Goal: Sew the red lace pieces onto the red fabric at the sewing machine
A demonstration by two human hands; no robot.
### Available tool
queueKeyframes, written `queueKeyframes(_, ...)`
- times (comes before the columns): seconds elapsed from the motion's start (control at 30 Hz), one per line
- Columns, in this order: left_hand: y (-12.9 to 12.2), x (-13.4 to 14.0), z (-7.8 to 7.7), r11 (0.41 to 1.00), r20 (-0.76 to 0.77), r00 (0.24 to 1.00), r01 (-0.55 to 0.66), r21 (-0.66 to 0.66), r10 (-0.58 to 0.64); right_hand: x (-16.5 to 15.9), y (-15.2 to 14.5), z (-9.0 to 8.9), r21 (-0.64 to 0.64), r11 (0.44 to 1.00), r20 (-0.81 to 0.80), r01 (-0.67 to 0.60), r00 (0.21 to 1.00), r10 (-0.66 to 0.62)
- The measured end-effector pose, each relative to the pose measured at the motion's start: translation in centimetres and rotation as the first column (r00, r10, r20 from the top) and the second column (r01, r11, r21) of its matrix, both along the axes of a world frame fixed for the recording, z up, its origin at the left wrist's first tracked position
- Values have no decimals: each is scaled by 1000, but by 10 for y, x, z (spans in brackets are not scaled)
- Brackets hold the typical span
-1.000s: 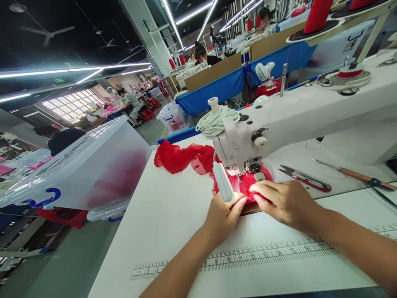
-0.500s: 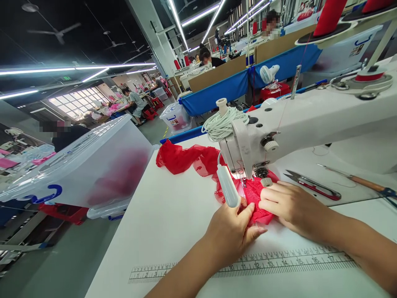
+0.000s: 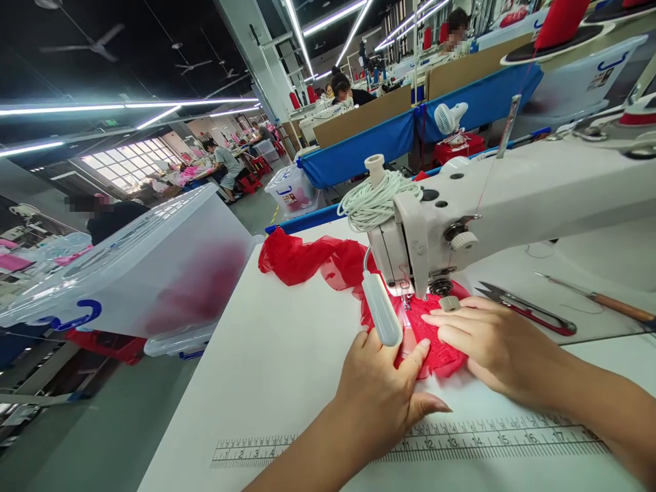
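Red lace-like fabric (image 3: 441,354) lies under the needle area of a white sewing machine (image 3: 553,184). My left hand (image 3: 379,386) rests on its left edge, fingers spread and thumb held apart; some fingertips are hidden behind a small lamp (image 3: 382,311). From the right, my right hand (image 3: 495,342) lies on the same fabric with its fingers stretched out flat. Sheer red cloth (image 3: 302,256) trails back across the table (image 3: 287,355) to the left of the machine head.
Thread snips (image 3: 533,311) and a wooden-handled awl-like tool (image 3: 609,301) lie right of my right hand. A printed ruler (image 3: 461,441) runs along the table front. A translucent bin (image 3: 154,273) stands at left. People sit at machines farther back.
The view has shifted slightly, so the machine appears farther right. My left hand's thumb and fingers are spread a little wider, and more of the fabric shows between my hands.
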State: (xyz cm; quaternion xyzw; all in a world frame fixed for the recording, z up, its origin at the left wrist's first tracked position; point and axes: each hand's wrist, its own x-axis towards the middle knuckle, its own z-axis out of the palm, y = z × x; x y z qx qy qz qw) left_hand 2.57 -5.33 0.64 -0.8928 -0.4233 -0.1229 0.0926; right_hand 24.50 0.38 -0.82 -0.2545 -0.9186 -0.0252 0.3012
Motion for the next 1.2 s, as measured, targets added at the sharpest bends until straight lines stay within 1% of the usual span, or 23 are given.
queueKeyframes(0.17, -1, -1, 0, 1000, 7, 1000, -3, -11, 3, 1, -1, 2, 25, 1000, 18, 2, 1000, -3)
queueKeyframes(0.4, -1, -2, -3, 999, 3, 1000, 3, -35, -2, 2, 0, 1, 17, 1000, 28, -10, 1000, 10)
queueKeyframes(0.57, -1, -3, -6, 1000, -20, 1000, -9, -12, 9, 3, 1, 2, -22, 1000, 43, -10, 999, 11)
queueKeyframes(0.7, 0, -2, -8, 1000, -29, 999, -14, 12, 15, 2, 2, 4, 12, 1000, 36, -2, 999, 1)
queueKeyframes(0.93, 3, -2, -8, 1000, -22, 999, -28, 1, 28, 2, 8, -1, -9, 1000, 45, 14, 999, -13)
queueKeyframes(1.07, 4, -1, -9, 998, -55, 997, -54, -16, 53, 3, 11, -1, 5, 1000, 68, -3, 998, 3)
queueKeyframes(1.13, 5, -1, -9, 998, -61, 996, -64, -6, 63, 2, 12, 1, 22, 1000, 75, 0, 997, -1)
queueKeyframes(1.2, 5, 0, -8, 999, -48, 998, -45, 20, 46, 2, 11, 2, 52, 999, 72, 4, 997, -7)
